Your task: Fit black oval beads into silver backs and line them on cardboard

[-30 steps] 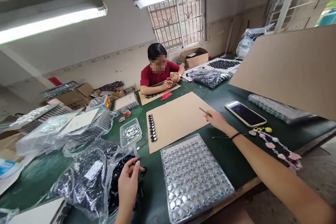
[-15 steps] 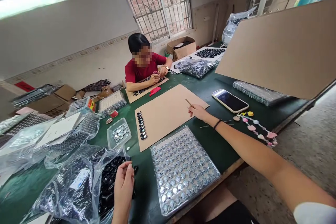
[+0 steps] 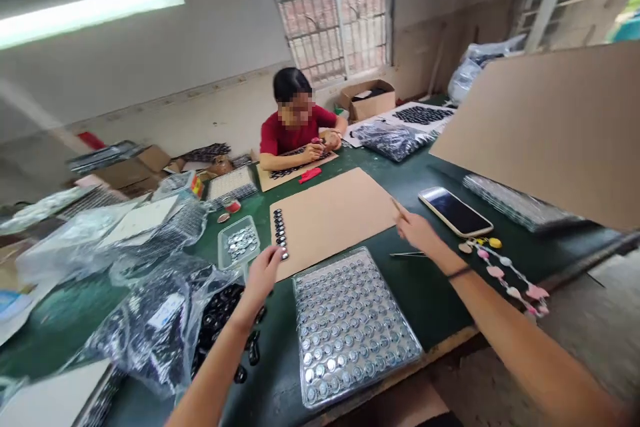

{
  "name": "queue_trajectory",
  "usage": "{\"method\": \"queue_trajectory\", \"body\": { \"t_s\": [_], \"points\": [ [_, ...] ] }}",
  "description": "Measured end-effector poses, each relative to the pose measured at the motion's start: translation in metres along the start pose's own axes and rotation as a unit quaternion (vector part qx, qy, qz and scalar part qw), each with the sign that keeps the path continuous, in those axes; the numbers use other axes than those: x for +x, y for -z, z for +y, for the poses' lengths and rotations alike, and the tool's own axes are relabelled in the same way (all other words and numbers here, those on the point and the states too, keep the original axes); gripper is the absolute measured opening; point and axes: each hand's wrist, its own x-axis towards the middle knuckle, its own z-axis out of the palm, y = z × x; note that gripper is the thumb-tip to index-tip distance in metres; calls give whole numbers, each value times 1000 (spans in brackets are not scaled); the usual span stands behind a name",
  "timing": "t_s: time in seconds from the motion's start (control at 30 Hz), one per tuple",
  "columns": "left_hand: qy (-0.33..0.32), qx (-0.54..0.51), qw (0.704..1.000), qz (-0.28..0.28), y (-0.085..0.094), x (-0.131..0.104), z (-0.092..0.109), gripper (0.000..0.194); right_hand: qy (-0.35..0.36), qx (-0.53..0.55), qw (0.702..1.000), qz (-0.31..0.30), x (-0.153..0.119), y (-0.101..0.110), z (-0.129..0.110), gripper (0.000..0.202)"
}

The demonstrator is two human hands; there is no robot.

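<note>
The left hand (image 3: 263, 273) is now shifted from the plastic bag (image 3: 135, 330) to the near end of the row of black pieces (image 3: 279, 230) on the cardboard sheet (image 3: 330, 213), where work is now centred (its grip, hidden by the hand itself, cannot be told), while a thin stick (image 3: 398, 206) is gripped by the right hand (image 3: 420, 233).

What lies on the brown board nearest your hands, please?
On the brown board, a row of black pieces lies along the left edge; whatever the left hand covers there cannot be seen.
</note>
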Motion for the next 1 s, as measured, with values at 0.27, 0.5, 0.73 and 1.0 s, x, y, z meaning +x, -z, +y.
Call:
{"method": "queue_trajectory", "body": {
  "t_s": [0.27,0.5,0.73,1.0],
  "points": [
    [-46,31,981,-187,-155,97,126,18,-183,41,980,69,-142,56,67,50],
    [-35,-91,967,-236,-129,68,81,11,-35,-80,993,-77,-144,38,36,47],
    [98,-297,933,-179,-1,-14,-14,21,87,62,983,-150,-61,-11,-64,42],
    [320,-687,652,15,7,-44,-13,23,134,146,957,-212,-9,-121,-85,49]
  ]
}}
